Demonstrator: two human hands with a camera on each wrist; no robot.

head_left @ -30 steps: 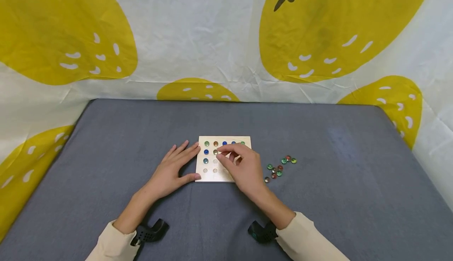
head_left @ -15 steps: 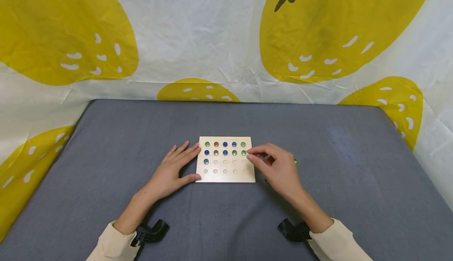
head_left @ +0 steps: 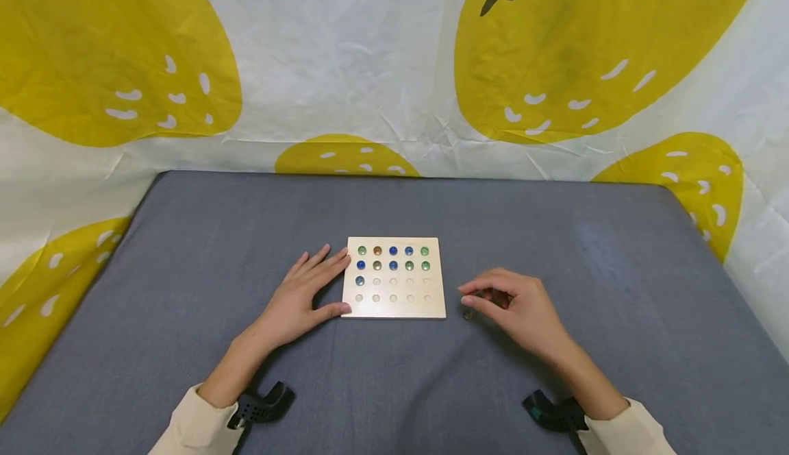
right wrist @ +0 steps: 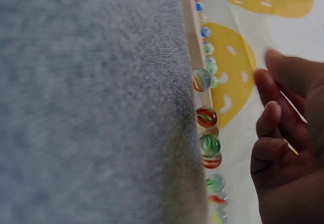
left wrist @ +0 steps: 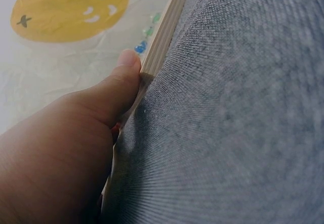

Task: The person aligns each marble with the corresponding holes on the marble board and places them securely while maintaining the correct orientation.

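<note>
The left hand (head_left: 294, 299) lay flat with fingers straight, thumb and fingertips touching the left edge of the wooden board (head_left: 394, 308) on the grey counter (head_left: 185, 249). Right of the board, the right hand (head_left: 518, 308) hovered over loose marbles (right wrist: 208, 145), fingers loosely curled, holding nothing.

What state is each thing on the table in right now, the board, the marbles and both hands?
wooden board: flat on the grey table, top two rows full, third row holding one marble, the other holes bare.
marbles on the board: eleven, seated in holes.
loose marbles: on the cloth beside the board.
left hand: flat, fingers straight, thumb against the board's edge.
right hand: fingers curled above the loose marbles, holding nothing visible.
</note>
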